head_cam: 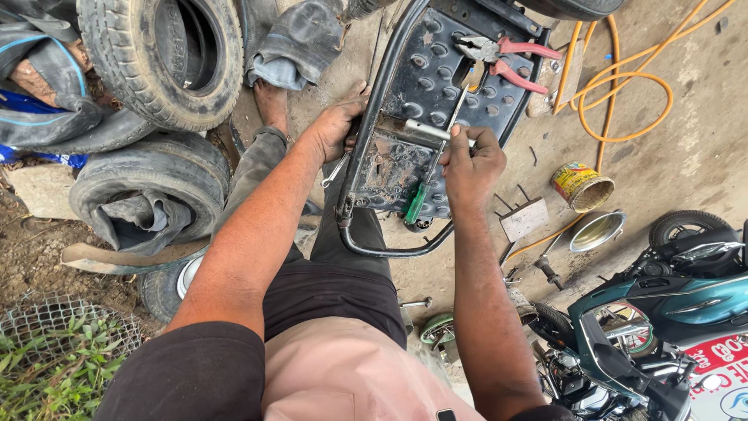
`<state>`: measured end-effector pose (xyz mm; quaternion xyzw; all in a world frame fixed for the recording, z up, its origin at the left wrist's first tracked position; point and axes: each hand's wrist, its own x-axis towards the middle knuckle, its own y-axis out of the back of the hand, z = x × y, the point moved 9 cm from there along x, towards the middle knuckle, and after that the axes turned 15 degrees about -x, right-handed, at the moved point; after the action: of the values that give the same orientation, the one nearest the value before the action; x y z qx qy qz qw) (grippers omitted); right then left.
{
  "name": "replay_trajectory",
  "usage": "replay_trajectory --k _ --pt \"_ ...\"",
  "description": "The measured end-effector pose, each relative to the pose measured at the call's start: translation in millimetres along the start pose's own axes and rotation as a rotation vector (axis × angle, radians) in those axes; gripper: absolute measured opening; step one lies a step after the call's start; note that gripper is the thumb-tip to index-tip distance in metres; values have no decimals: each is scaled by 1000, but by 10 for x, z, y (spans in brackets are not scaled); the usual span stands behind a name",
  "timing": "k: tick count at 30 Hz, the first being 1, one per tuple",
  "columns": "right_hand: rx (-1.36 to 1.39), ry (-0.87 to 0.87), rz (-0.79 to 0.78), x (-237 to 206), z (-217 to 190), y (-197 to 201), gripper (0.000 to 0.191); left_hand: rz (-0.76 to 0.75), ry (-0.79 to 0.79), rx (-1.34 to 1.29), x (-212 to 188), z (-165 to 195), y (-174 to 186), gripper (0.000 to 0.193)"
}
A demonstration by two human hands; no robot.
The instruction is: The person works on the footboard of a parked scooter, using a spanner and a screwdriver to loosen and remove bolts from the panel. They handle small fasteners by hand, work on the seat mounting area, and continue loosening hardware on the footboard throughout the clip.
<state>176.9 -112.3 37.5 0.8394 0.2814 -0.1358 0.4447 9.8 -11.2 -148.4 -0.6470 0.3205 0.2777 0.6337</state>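
A dimpled black metal plate (436, 86) in its tube frame is steadied across the knees by the left hand (336, 123), fingers wrapped on the rim. A silver socket tool (428, 132) is gripped by the right hand (471, 168) over the rusty patch; a fastener appears to be worked, and steady turning is called for. A green-handled screwdriver (421, 195) lies on the plate.

Soft, even daylight fills the scene, seemingly from an overcast sky, since shadows under the metal rack (436, 117) and tyres (167, 58) are faint and diffuse. Focus is sharp at the centre. The wide lens bends lines near the edges, and pale glare washes the concrete floor (693, 148).
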Motion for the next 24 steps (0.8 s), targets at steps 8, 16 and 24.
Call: replay_trajectory --k 8,16,24 --pt "292 -261 14 37 309 33 37 -37 10 -91 12 -1 -44 42" --pt "-581 -72 -103 33 92 -583 32 -14 12 0 -73 45 -135 40" --pt "-807 -210 87 -21 32 -635 29 -87 -42 5 -211 154 -281 38"
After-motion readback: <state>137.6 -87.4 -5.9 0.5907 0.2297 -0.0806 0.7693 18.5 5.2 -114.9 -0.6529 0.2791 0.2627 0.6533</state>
